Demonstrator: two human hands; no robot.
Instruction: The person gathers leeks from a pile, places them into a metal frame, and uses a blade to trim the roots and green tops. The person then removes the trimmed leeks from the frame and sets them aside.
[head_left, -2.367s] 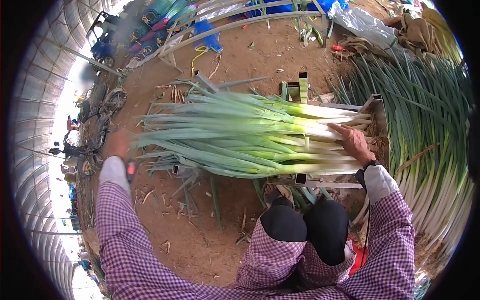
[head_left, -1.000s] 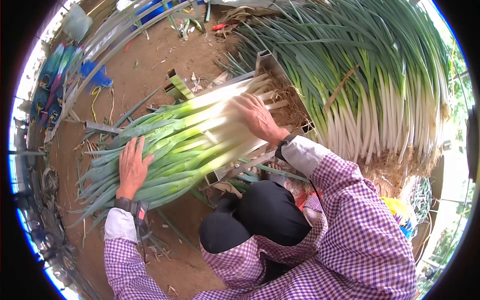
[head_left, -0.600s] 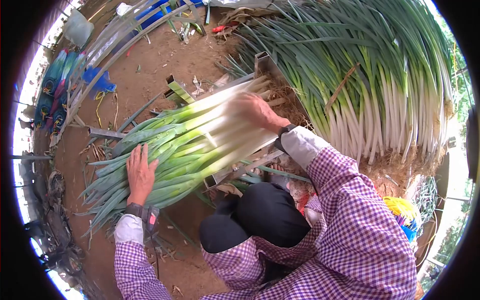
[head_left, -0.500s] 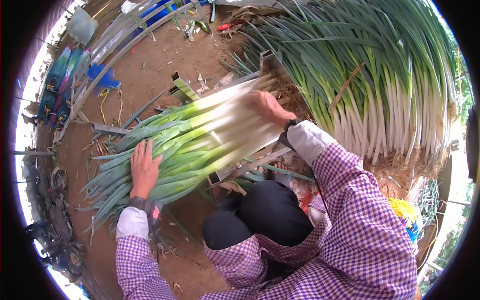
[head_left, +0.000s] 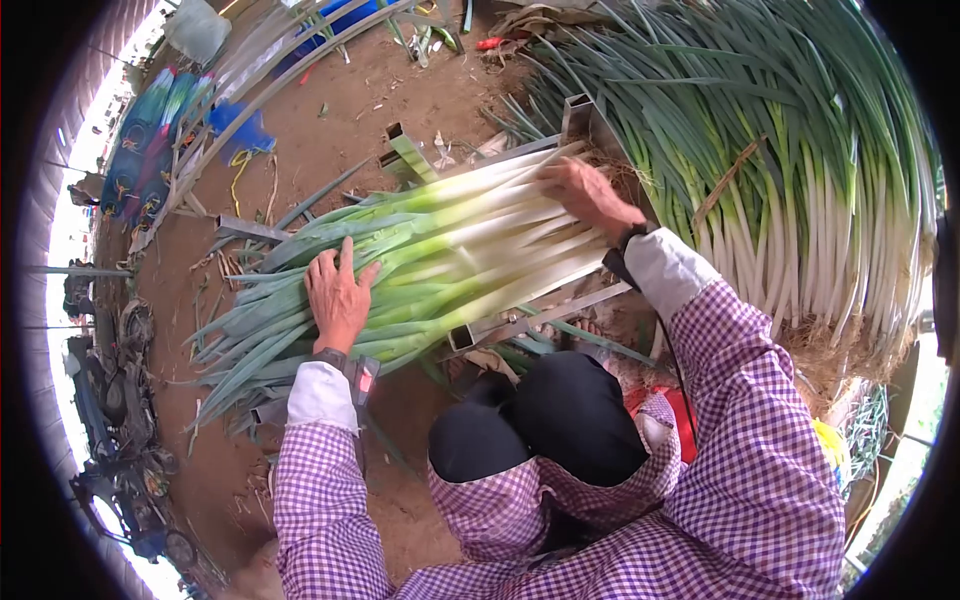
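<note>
Green-onion bundle (head_left: pixel 450 255): lies lengthwise in a steel-tube frame (head_left: pixel 530 318) on the ground just in front of the knees (head_left: pixel 540 415), white shanks toward the right, green tops fanning left past the frame's end.
Frame: cradles the stalks between its rails and an upright post (head_left: pixel 577 112); probably keeps them parallel and the root ends level.
Left hand (head_left: pixel 338 295): rests palm down on the green part, fingers spread wide and straight, closes on nothing; seems to press the leaves together so they do not splay.
Right hand (head_left: pixel 585 195): lies open over the white shanks near the root end, fingers stretched, a little blurred; grips no stalk as far as can be told; seems to steady or even up that end.
Loose heap (head_left: pixel 800 200): stacks up just right of the frame, roots toward the person, probably for easy reach.
Ground (head_left: pixel 330 130): bare brown earth, strewn with leaf trimmings and dry skins.
Room: looks like a plastic-covered hoop tunnel; shows a blue bag (head_left: pixel 240 128) at upper left and parked carts or bikes (head_left: pixel 110 400) along the left edge.
</note>
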